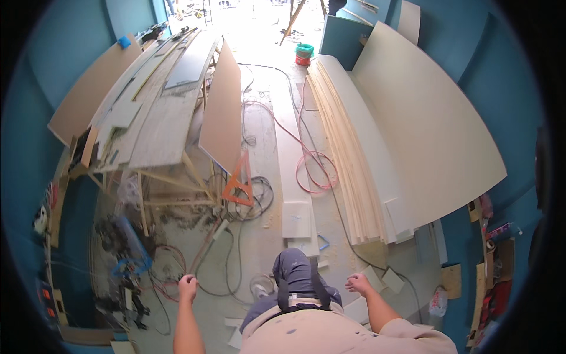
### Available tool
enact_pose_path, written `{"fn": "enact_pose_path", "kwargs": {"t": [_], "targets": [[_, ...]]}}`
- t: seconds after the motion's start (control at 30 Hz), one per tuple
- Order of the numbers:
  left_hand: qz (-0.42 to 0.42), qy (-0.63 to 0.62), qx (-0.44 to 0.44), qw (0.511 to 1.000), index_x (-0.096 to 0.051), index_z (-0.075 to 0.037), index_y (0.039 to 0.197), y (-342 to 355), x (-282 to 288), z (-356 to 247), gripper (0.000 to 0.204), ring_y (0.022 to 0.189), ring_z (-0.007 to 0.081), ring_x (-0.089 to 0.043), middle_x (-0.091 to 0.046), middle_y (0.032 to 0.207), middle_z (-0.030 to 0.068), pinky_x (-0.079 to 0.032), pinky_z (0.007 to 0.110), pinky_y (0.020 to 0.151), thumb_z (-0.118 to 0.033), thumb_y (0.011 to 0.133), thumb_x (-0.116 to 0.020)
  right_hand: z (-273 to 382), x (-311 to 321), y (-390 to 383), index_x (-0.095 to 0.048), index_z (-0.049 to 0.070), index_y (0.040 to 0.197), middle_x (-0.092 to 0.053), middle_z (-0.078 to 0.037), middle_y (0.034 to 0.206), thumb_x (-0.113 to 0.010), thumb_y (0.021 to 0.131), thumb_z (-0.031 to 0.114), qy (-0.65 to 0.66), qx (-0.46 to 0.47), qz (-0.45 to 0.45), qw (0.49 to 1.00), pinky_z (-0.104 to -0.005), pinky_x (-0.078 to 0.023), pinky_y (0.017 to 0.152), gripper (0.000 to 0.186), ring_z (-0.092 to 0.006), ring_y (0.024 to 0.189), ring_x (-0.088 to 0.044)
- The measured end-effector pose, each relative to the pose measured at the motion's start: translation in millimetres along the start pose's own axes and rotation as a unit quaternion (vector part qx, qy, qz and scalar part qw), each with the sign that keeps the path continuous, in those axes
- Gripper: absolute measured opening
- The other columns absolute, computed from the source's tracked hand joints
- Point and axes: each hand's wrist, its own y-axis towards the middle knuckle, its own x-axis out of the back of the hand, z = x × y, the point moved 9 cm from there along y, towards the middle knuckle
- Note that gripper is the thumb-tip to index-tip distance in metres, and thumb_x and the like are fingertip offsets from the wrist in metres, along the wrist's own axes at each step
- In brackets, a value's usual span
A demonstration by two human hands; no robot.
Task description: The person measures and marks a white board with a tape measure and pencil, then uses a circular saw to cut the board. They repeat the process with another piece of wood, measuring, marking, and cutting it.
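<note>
My left hand (188, 289) hangs beside my left thigh above the floor, its fingers curled in and nothing visible in them. Below and around it run red and black cables (171, 265). My right hand (358, 284) is out to the right of my raised knee, fingers loosely bent and a little apart, holding nothing. Offcuts of pale board (374, 277) lie on the floor close to it. Neither hand touches anything that I can see.
A trestle worktable (159, 135) with boards stands at left, a brown panel (223, 112) and an orange triangular frame (239, 186) against it. Stacked boards (342, 147) and a large leaning panel (424, 130) line the right. A red hose (318, 171) crosses the floor near a red bucket (303, 56).
</note>
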Motion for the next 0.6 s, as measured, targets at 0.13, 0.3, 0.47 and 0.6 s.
{"fn": "enact_pose_path", "kwargs": {"t": [0.13, 0.3, 0.47, 0.6], "targets": [[0.015, 0.016, -0.098, 0.995, -0.066, 0.000, 0.095, 103.3, -38.1, -98.1, 0.025, 0.078, 0.0190, -0.062, -0.066, 0.084, 0.0113, -0.051, 0.033, 0.072, -0.015, 0.075, -0.064, -16.8, -57.3, 103.8, -0.068, -0.001, 0.085, -0.068, -0.014, 0.072, -0.056, 0.083, 0.015, -0.156, 0.009, 0.048, 0.986, -0.0348, -0.055, 0.058, 0.021, -0.0228, 0.063, -0.067], [0.199, 0.193, -0.117, 0.954, -0.064, -0.003, 0.105, 177.0, -157.1, -61.0, 0.044, 0.096, 0.0348, -0.064, -0.067, 0.102, 0.0197, -0.050, 0.041, 0.083, -0.036, 0.076, -0.065, -122.3, -79.6, 278.5, -0.069, 0.001, 0.088, -0.070, -0.014, 0.076, -0.055, 0.088, 0.020, -0.147, -0.190, 0.170, 0.956, -0.0347, -0.052, 0.052, 0.024, -0.0207, 0.057, -0.063], [0.247, 0.302, 0.063, 0.919, -0.069, -0.003, 0.100, 226.2, -197.8, -45.6, 0.038, 0.092, 0.0331, -0.065, -0.069, 0.098, 0.0177, -0.051, 0.042, 0.078, -0.035, 0.080, -0.063, 56.5, -73.4, 419.5, -0.066, -0.001, 0.088, -0.068, -0.020, 0.078, -0.050, 0.090, 0.012, -0.052, -0.221, 0.134, 0.965, -0.0403, -0.052, 0.051, 0.021, -0.0246, 0.062, -0.064], [0.206, 0.349, 0.069, 0.912, -0.069, -0.001, 0.099, 304.8, -159.2, -111.2, 0.037, 0.090, 0.0330, -0.065, -0.069, 0.099, 0.0175, -0.051, 0.043, 0.074, -0.034, 0.085, -0.061, 333.2, -85.7, 497.8, -0.054, -0.001, 0.092, -0.065, -0.018, 0.081, -0.049, 0.090, 0.010, 0.065, -0.074, 0.080, 0.992, -0.0391, -0.055, 0.054, 0.012, -0.0298, 0.067, -0.067]]}}
